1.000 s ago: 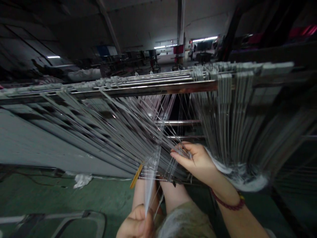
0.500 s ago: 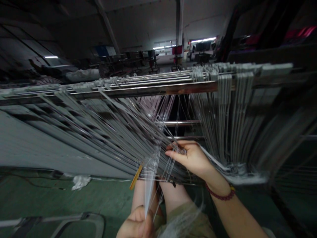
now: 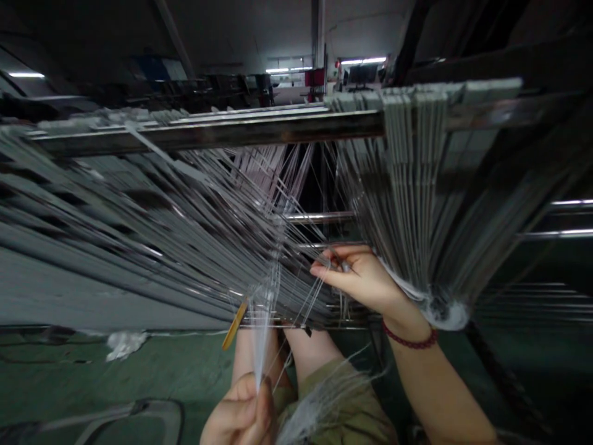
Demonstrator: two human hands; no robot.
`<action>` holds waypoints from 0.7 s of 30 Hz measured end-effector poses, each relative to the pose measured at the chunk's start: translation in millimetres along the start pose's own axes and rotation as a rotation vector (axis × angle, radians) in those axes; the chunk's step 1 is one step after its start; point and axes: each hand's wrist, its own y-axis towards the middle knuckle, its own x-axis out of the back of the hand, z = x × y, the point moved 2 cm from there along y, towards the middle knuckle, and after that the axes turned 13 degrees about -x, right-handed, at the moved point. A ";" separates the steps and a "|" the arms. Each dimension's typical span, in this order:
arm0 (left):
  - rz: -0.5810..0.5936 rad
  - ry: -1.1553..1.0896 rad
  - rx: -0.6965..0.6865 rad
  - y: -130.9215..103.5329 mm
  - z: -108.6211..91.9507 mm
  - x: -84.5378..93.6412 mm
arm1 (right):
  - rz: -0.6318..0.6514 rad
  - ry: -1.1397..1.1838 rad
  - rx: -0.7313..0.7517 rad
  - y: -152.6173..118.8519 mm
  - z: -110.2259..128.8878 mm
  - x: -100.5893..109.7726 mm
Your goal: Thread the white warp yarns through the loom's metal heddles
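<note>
Loose white thread ends (image 3: 319, 402): fanned farther right across the lap than a second ago
Taut white thread bundle (image 3: 260, 346): near centre, pinched by left hand (image 3: 238, 411)
Right hand (image 3: 364, 278): thumb and fingers gripping fine pale strands (image 3: 314, 295)
Flat yellow strip (image 3: 235, 324): left of bundle
Long metal rail (image 3: 231, 135): far side

Smooth threads (image 3: 260, 346) w/ glossy mtl bar (image 3: 213, 134)

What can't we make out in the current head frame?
All in the head view:
Where the white threads end: hidden by the left hand, itself cut off by the bottom edge.
Fine strands at the right hand: too thin to count.
Far-right gray strips: blurred, in shadow.
Floor-level tubular frame: cut off at the bottom edge.
</note>
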 end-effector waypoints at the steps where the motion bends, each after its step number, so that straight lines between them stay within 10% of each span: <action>1: 0.000 0.001 0.010 0.1 0.3 -0.9 | 0.002 -0.003 -0.001 -0.5 -0.8 1.4; 21: 0.114 -0.237 -0.121 -5.7 7.4 10.7 | -0.226 -0.027 0.203 -13.7 -15.7 10.8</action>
